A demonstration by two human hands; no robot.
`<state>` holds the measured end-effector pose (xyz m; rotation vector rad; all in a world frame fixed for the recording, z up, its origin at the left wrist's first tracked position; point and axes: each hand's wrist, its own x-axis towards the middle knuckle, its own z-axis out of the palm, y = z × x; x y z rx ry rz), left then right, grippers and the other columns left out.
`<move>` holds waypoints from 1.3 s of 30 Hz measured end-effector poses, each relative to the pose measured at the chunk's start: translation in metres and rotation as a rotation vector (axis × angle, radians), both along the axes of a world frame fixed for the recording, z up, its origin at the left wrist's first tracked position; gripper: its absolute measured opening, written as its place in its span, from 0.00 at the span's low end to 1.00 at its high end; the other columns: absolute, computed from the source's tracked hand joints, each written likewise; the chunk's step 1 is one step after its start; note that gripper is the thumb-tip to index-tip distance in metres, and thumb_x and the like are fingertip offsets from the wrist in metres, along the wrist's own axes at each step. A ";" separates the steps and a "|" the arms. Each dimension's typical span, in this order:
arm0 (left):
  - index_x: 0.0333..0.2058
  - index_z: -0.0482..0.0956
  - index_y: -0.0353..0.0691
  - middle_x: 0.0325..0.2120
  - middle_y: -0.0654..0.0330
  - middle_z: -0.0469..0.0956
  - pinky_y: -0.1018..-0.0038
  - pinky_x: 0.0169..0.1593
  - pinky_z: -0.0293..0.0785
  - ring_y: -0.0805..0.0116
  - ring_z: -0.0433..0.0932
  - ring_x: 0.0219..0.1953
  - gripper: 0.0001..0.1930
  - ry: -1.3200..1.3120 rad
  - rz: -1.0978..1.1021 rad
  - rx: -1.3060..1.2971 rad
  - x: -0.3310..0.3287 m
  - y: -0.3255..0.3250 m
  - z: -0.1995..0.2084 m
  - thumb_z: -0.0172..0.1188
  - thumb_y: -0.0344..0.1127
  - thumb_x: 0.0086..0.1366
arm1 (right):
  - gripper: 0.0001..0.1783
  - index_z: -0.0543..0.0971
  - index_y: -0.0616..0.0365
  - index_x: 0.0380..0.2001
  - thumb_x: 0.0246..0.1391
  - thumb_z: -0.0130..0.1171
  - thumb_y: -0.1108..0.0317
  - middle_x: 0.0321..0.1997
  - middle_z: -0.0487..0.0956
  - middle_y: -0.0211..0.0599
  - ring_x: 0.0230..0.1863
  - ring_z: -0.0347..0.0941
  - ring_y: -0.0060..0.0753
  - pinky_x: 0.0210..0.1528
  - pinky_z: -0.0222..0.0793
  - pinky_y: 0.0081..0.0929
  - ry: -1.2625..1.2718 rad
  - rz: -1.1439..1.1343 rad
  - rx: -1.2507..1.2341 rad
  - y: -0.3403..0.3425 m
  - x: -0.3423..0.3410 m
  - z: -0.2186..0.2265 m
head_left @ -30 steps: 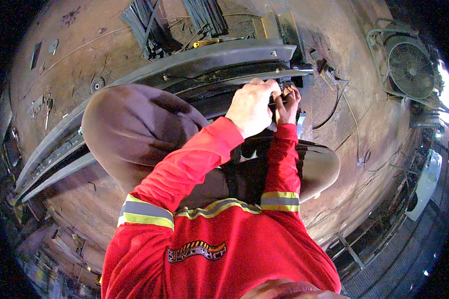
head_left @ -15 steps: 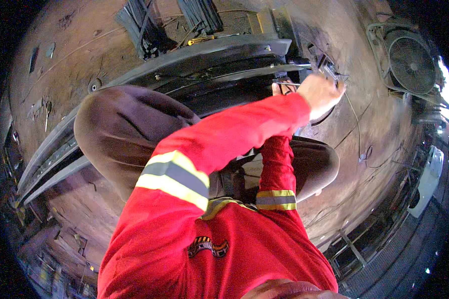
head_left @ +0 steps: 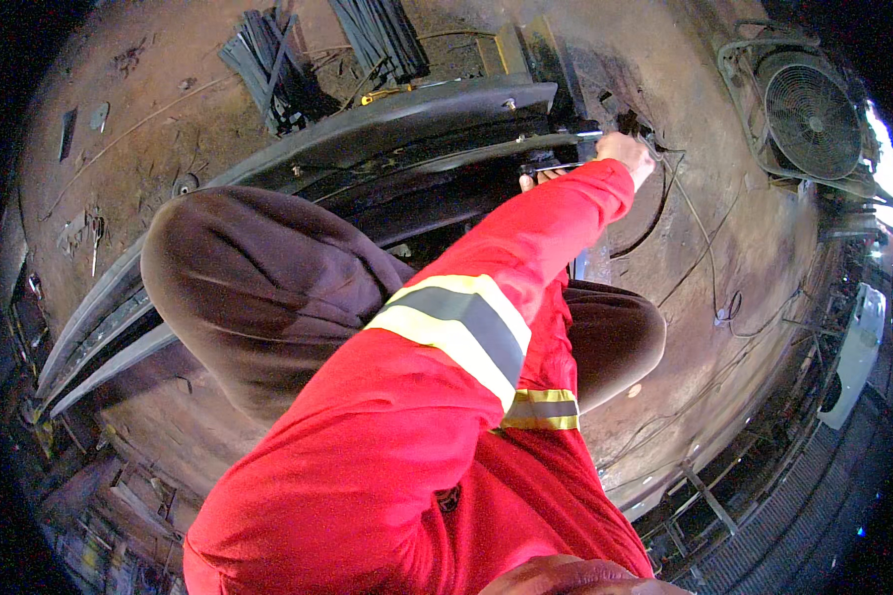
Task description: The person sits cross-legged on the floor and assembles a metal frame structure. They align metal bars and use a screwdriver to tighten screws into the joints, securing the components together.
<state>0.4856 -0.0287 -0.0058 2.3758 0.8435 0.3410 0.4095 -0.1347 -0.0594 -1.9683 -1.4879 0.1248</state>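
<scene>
I sit with bent knees behind a long curved black part [head_left: 417, 119], shaped like a vehicle bumper, lying across the floor. My left hand [head_left: 627, 154] reaches across to its right end, closed beside a small dark object [head_left: 629, 124]; what the fingers grip is hidden. Under the left forearm, only a few curled fingers of my right hand [head_left: 542, 179] show. These fingers lie against a thin metal rod [head_left: 571, 167] with a dark end, which runs toward the left hand. The left sleeve covers most of the right forearm.
Bundles of dark metal strips [head_left: 273, 69] lie beyond the curved part, near a yellow-handled tool [head_left: 387, 94]. A round caged fan [head_left: 814, 119] stands at far right. A cable [head_left: 712, 248] trails over the floor there. A metal frame [head_left: 704, 496] is at lower right.
My left hand has shifted up and slightly left, its arm stretching further out and covering more of my chest and right arm. The right fingers have moved slightly left.
</scene>
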 end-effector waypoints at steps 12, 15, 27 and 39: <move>0.34 0.72 0.35 0.32 0.59 0.75 0.77 0.31 0.74 0.74 0.76 0.28 0.09 -0.914 0.087 -0.647 -0.272 0.025 0.126 0.58 0.23 0.52 | 0.11 0.79 0.59 0.33 0.44 0.62 0.68 0.42 0.75 0.37 0.54 0.60 0.42 0.56 0.58 0.34 0.084 -0.091 0.037 0.014 -0.003 -0.008; 0.35 0.72 0.35 0.25 0.60 0.74 0.76 0.31 0.73 0.76 0.73 0.27 0.12 -0.461 0.178 -0.892 -0.329 -0.014 0.076 0.56 0.20 0.49 | 0.11 0.78 0.60 0.32 0.45 0.61 0.66 0.41 0.75 0.37 0.53 0.61 0.43 0.55 0.58 0.36 0.282 -0.097 0.140 0.018 -0.012 -0.003; 0.36 0.72 0.36 0.35 0.56 0.76 0.72 0.46 0.68 0.65 0.75 0.41 0.12 -0.437 0.424 -0.550 -0.309 -0.050 0.000 0.57 0.26 0.50 | 0.12 0.78 0.63 0.31 0.45 0.62 0.66 0.41 0.75 0.37 0.53 0.61 0.41 0.56 0.57 0.35 0.078 -0.062 0.068 0.016 -0.002 -0.009; 0.32 0.72 0.36 0.28 0.52 0.77 0.68 0.40 0.71 0.56 0.77 0.35 0.10 -0.559 0.333 -0.483 -0.310 -0.044 -0.018 0.56 0.24 0.48 | 0.13 0.78 0.63 0.33 0.44 0.63 0.66 0.41 0.75 0.38 0.53 0.61 0.41 0.55 0.59 0.34 0.085 -0.076 0.042 0.016 -0.003 -0.010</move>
